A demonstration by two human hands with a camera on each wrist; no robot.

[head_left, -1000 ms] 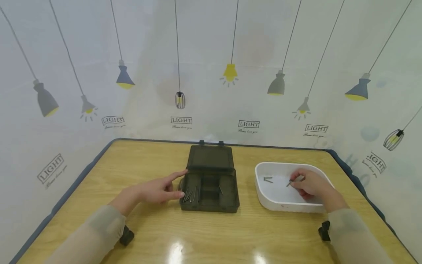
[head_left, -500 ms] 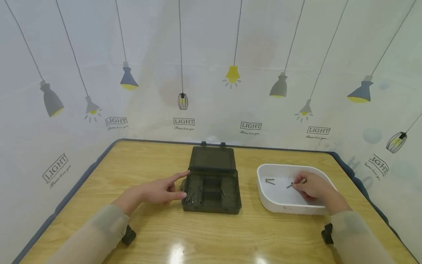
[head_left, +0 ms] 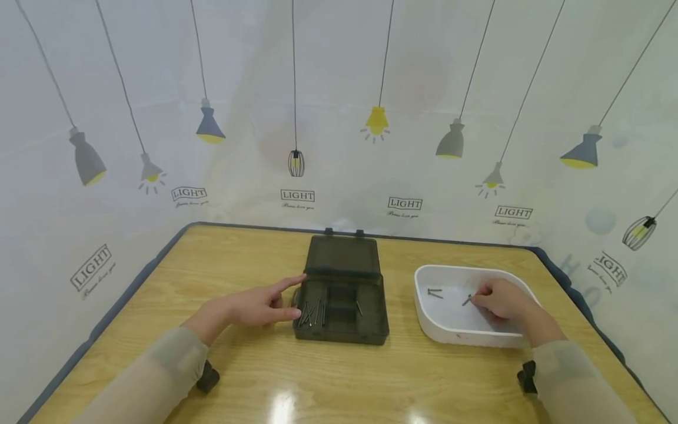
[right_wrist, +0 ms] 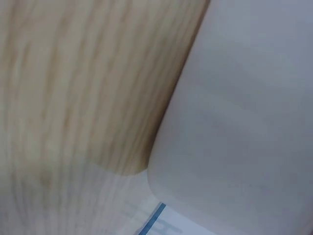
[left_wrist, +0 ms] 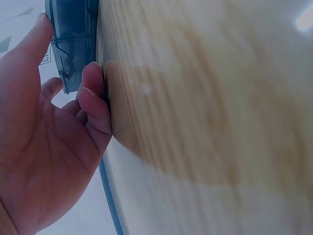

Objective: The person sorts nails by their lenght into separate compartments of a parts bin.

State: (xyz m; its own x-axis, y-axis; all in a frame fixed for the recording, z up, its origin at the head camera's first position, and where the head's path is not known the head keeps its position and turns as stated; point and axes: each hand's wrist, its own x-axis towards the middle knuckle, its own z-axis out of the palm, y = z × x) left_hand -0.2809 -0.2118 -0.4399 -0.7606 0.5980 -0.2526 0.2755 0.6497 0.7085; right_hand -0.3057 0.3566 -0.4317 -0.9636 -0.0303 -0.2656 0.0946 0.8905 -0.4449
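In the head view, my right hand (head_left: pixel 500 299) reaches into the white tray (head_left: pixel 439 330) and pinches a small grey nail (head_left: pixel 467 300) between thumb and fingertips. More loose nails (head_left: pixel 434 293) lie at the tray's left. My left hand (head_left: pixel 254 305) is at the left side of a dark see-through box (head_left: pixel 341 337), index finger and thumb stretched out to its edge, the other fingers bent. The lid (head_left: pixel 343 255) is tipped back. Several long nails (head_left: pixel 312 314) lie in the left compartment, one thin nail (head_left: pixel 359 308) in the right. The right wrist view shows tray wall (right_wrist: pixel 234 122), not the fingers.
Box and tray stand on a wooden table (head_left: pixel 339 377), with a gap of bare wood between them. A dark blue edge (head_left: pixel 249 226) borders the table, and a pale sheet (head_left: pixel 339 70) printed with lamps rises behind it and along both sides.
The head view has shifted slightly, moving the whole scene a little to the right in frame. My right hand keeps the nail low in the tray, its angle slightly altered. The left hand stays put.
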